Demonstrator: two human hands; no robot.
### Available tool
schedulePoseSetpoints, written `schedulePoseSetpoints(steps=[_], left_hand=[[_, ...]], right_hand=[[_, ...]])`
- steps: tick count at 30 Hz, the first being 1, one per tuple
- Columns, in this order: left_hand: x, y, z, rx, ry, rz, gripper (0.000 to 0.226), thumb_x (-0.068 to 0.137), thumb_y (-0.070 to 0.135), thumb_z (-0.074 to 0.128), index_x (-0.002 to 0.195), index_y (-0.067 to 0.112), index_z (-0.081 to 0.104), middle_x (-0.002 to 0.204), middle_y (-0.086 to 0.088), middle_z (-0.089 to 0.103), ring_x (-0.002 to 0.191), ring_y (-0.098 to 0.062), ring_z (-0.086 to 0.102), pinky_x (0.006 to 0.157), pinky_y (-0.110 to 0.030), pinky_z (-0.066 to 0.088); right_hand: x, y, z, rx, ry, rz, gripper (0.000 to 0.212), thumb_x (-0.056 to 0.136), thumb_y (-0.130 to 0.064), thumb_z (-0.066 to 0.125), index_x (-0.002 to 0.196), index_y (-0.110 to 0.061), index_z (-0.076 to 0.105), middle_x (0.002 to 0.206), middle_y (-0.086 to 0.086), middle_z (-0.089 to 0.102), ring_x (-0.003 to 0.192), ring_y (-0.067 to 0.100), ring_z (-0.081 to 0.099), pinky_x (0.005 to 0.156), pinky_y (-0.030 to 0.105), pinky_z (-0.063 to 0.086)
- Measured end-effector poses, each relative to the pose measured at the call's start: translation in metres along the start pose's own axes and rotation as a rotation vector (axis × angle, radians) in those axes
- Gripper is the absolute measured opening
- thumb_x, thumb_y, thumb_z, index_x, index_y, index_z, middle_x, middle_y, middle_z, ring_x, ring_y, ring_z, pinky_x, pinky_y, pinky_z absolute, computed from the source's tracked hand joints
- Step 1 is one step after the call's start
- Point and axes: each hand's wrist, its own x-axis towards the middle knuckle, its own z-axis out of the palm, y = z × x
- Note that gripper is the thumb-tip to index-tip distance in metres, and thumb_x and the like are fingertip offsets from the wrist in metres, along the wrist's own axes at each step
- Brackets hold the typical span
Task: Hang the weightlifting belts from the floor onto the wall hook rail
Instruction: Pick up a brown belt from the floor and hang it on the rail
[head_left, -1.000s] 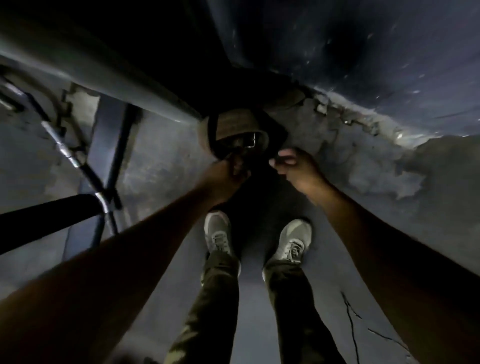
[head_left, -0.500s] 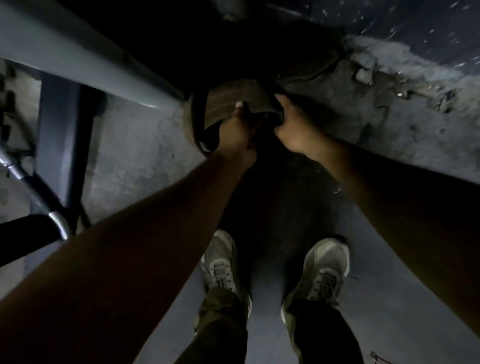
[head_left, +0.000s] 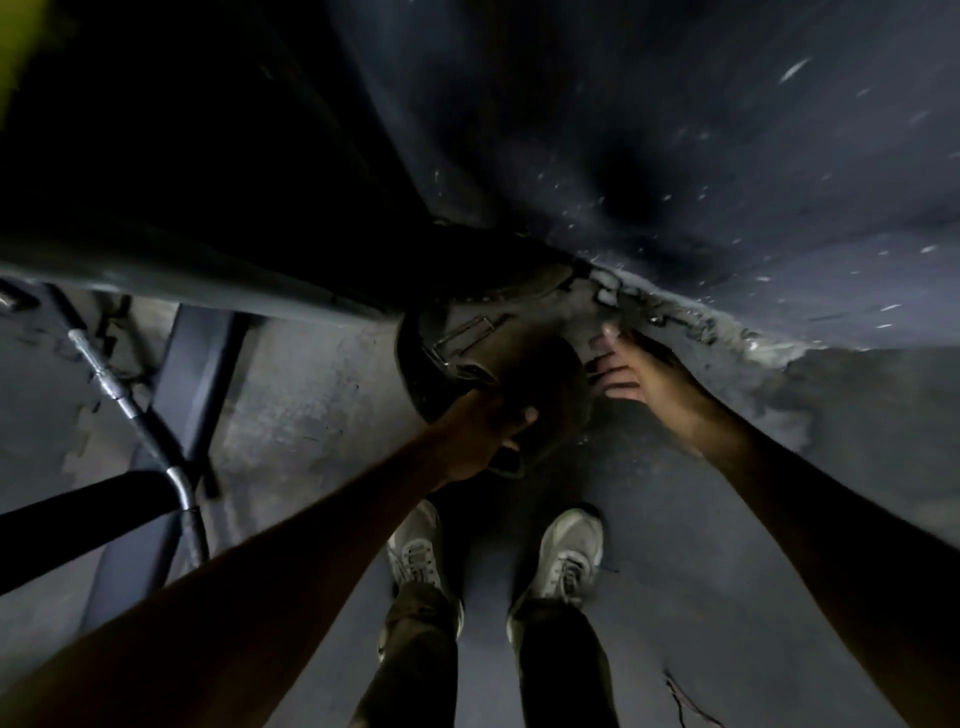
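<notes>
A brown, coiled weightlifting belt (head_left: 498, 338) with a metal buckle lies in the dim corner where the floor meets the wall, just ahead of my feet. My left hand (head_left: 483, 426) grips its near edge, fingers curled around the leather. Just right of the belt, my right hand (head_left: 639, 374) hovers with fingers spread, close to the belt but not holding it. A second belt (head_left: 519, 283) shows dimly behind the first, against the wall. No hook rail is in view.
A thick grey metal beam (head_left: 182, 275) of gym equipment runs across the upper left, right above the belt. A chrome bar (head_left: 130, 405) and black padded handle (head_left: 78, 509) stand at the left. Crumbled plaster (head_left: 727, 327) lines the wall base at right. My shoes (head_left: 566, 556) stand on cracked concrete.
My left hand has pulled the belt's near edge toward me, turning the buckle into sight. My right hand has come off the belt and opened to its right. The camera tilted up.
</notes>
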Motion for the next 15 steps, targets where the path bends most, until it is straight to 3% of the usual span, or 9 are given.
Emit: schedulePoseSetpoints(steps=[2, 4, 6, 7, 9, 11, 13, 15], left_hand=[[-0.027, 0.026, 0.012, 0.102, -0.027, 0.047, 0.017, 0.102, 0.011, 0.059, 0.118, 0.018, 0.063, 0.112, -0.006, 0.069, 0.108, -0.026, 0.067, 0.093, -0.046, 0.058], [-0.061, 0.060, 0.027, 0.216, -0.104, 0.033, 0.016, 0.102, 0.015, 0.060, 0.117, 0.012, 0.067, 0.109, -0.010, 0.070, 0.100, -0.026, 0.068, 0.083, -0.040, 0.058], [-0.095, 0.090, 0.036, 0.554, -0.164, 0.066, 0.025, 0.102, 0.030, 0.061, 0.110, 0.009, 0.072, 0.106, -0.014, 0.075, 0.099, -0.028, 0.071, 0.087, -0.037, 0.057], [-0.111, 0.104, 0.041, 0.733, -0.185, 0.094, 0.030, 0.102, 0.035, 0.060, 0.106, 0.009, 0.073, 0.104, -0.014, 0.076, 0.100, -0.029, 0.071, 0.088, -0.034, 0.054], [-0.134, 0.121, 0.051, 0.863, -0.174, 0.149, 0.034, 0.101, 0.039, 0.060, 0.106, 0.008, 0.074, 0.104, -0.013, 0.077, 0.103, -0.026, 0.070, 0.087, -0.030, 0.049], [-0.179, 0.147, 0.066, 0.774, -0.152, 0.174, 0.031, 0.100, 0.035, 0.063, 0.103, 0.007, 0.074, 0.098, -0.009, 0.077, 0.090, -0.009, 0.069, 0.076, -0.021, 0.048], [-0.224, 0.170, 0.082, 0.618, -0.146, 0.174, 0.023, 0.099, 0.028, 0.068, 0.102, 0.006, 0.076, 0.086, 0.001, 0.069, 0.067, 0.012, 0.057, 0.066, -0.006, 0.041], [-0.262, 0.185, 0.093, 0.324, -0.134, 0.109, 0.017, 0.091, 0.022, 0.074, 0.097, 0.006, 0.076, 0.084, 0.004, 0.065, 0.065, 0.012, 0.056, 0.073, -0.007, 0.043]], right_hand=[[-0.011, -0.031, -0.010, 0.043, -0.055, 0.110, 0.064, 0.092, -0.077, 0.047, 0.121, -0.023, 0.066, 0.135, 0.013, 0.066, 0.118, 0.025, 0.066, 0.100, 0.041, 0.052], [-0.031, -0.065, -0.018, 0.074, -0.137, 0.174, 0.082, 0.082, -0.084, 0.056, 0.141, -0.027, 0.058, 0.154, 0.002, 0.053, 0.142, 0.023, 0.048, 0.119, 0.051, 0.037], [-0.057, -0.094, -0.022, 0.106, -0.170, 0.163, 0.072, 0.085, -0.069, 0.068, 0.146, -0.032, 0.057, 0.151, -0.003, 0.057, 0.143, 0.020, 0.048, 0.122, 0.050, 0.035], [-0.069, -0.104, -0.021, 0.107, -0.159, 0.169, 0.065, 0.087, -0.058, 0.075, 0.142, -0.027, 0.061, 0.143, 0.001, 0.065, 0.136, 0.022, 0.057, 0.119, 0.049, 0.041], [-0.092, -0.117, -0.018, 0.101, -0.116, 0.145, 0.063, 0.088, -0.035, 0.081, 0.143, -0.014, 0.059, 0.133, 0.010, 0.072, 0.124, 0.027, 0.067, 0.114, 0.049, 0.048], [-0.144, -0.136, -0.019, 0.149, -0.046, 0.044, 0.058, 0.091, -0.026, 0.078, 0.143, -0.010, 0.058, 0.133, 0.014, 0.071, 0.122, 0.030, 0.068, 0.111, 0.051, 0.050], [-0.206, -0.158, -0.021, 0.231, 0.003, -0.085, 0.039, 0.096, -0.018, 0.072, 0.133, -0.007, 0.066, 0.127, 0.016, 0.073, 0.121, 0.033, 0.069, 0.111, 0.053, 0.050], [-0.265, -0.170, -0.023, 0.253, 0.055, -0.203, 0.036, 0.094, -0.015, 0.072, 0.129, -0.005, 0.069, 0.125, 0.017, 0.075, 0.120, 0.034, 0.069, 0.112, 0.054, 0.049]])
